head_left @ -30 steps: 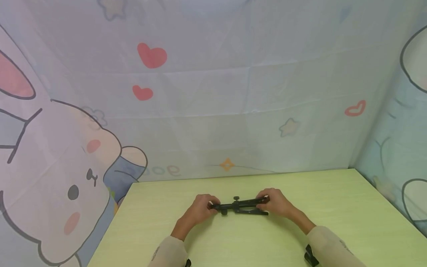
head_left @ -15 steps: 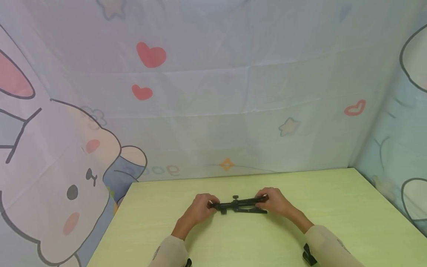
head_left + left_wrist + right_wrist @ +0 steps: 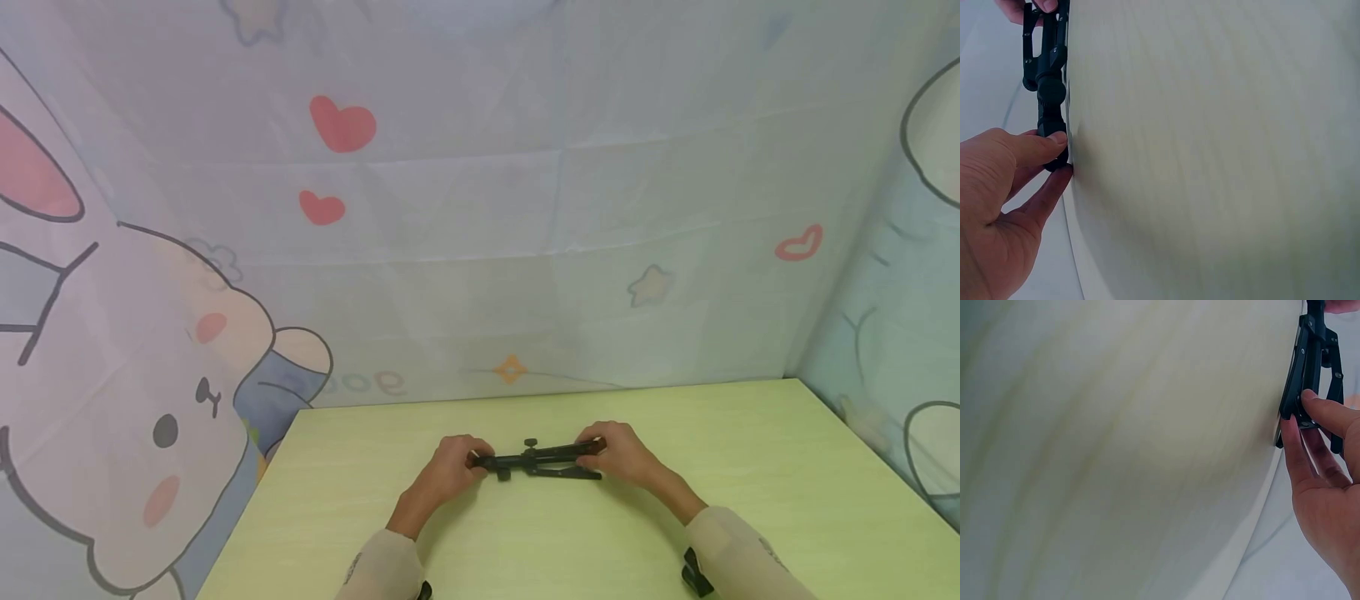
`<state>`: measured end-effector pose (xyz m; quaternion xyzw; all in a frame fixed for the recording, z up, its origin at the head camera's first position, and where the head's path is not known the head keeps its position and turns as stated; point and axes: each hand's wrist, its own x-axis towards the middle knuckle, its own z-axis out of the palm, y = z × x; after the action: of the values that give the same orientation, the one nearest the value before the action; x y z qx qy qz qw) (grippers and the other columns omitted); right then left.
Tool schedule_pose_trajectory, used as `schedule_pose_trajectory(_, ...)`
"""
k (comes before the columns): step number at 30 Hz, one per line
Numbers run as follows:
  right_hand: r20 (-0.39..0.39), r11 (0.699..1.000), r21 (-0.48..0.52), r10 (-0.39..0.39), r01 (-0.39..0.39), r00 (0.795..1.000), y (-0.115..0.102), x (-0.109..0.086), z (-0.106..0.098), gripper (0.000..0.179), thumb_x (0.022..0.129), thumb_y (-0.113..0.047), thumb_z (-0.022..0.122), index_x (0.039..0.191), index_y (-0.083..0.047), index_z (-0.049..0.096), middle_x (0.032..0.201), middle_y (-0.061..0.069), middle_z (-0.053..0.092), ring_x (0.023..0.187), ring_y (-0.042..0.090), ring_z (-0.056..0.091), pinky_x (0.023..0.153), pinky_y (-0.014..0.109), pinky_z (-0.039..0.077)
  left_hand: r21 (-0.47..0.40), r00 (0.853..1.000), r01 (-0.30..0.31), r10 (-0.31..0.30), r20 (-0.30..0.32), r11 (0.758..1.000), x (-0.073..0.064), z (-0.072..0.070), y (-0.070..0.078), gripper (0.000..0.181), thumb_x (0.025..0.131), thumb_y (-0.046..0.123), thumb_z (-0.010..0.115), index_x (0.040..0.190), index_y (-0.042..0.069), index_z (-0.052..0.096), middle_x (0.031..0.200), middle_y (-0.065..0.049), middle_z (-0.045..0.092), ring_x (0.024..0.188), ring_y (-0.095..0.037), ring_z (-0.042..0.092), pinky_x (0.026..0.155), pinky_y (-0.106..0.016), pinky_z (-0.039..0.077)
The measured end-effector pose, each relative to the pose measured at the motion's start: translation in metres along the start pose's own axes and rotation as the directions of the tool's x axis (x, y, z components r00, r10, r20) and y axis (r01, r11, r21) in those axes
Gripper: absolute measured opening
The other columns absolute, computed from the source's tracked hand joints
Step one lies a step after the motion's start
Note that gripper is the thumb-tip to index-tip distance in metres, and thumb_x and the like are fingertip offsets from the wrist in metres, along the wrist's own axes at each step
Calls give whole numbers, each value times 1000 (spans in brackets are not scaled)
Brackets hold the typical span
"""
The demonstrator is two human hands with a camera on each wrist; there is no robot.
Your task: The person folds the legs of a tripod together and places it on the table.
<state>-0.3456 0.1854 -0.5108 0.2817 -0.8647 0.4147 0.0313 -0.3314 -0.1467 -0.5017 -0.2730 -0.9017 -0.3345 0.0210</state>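
Note:
A small black tripod [image 3: 531,460] with its legs folded nearly together lies sideways between the two hands, low over the table. My left hand [image 3: 452,468] pinches its head end between thumb and fingers; the left wrist view shows the thumb on the dark tripod [image 3: 1051,94] near its round tip. My right hand [image 3: 618,454] grips the leg end. In the right wrist view the thumb presses on the tripod's legs [image 3: 1312,362] with fingers beneath. One leg stands slightly apart from the others, toward the person. Knobs stick out on both sides of the shaft.
The pale yellow-green table [image 3: 570,550] extends around the hands. Behind it hangs a printed cloth [image 3: 480,250] with hearts, stars and a rabbit, meeting the table's back edge. Another cloth [image 3: 900,333] borders the right side. Black straps [image 3: 697,573] sit at the sleeves.
Both hands keep their hold on the tripod. It has risen very slightly in the head view over the last second; otherwise the scene is the same.

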Motion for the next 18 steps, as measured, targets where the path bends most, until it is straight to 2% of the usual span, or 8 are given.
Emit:
schedule_pose_trajectory(6,6,1000,4,-8,8,1000,-3,-1,-2,18,86,-2,83,102,0,76,99,10,72,86,24,73,67,24,60,-34,1000,22,-22,10,999,-2,-1,-2,26,89,-10,74,114,-1,75,110,-14,71,93,-29,73,75,-34,62)
schedule_pose_trajectory(14,9,1000,12,-7,7,1000,-2,-1,-6,17,86,-1,83,101,-1,76,99,10,73,84,21,73,64,25,60,-8,1000,29,-29,7,1000,-3,-4,-4,25,91,-9,73,114,0,75,111,-14,72,96,-31,72,78,-37,61)
schedule_pose_trajectory(18,14,1000,16,18,-18,1000,-3,-1,-7,16,86,0,82,102,-2,76,99,10,73,84,20,72,63,25,59,-3,1000,22,-22,10,1000,-4,-6,-4,25,91,-8,72,115,0,75,112,-14,72,97,-31,71,78,-37,61)
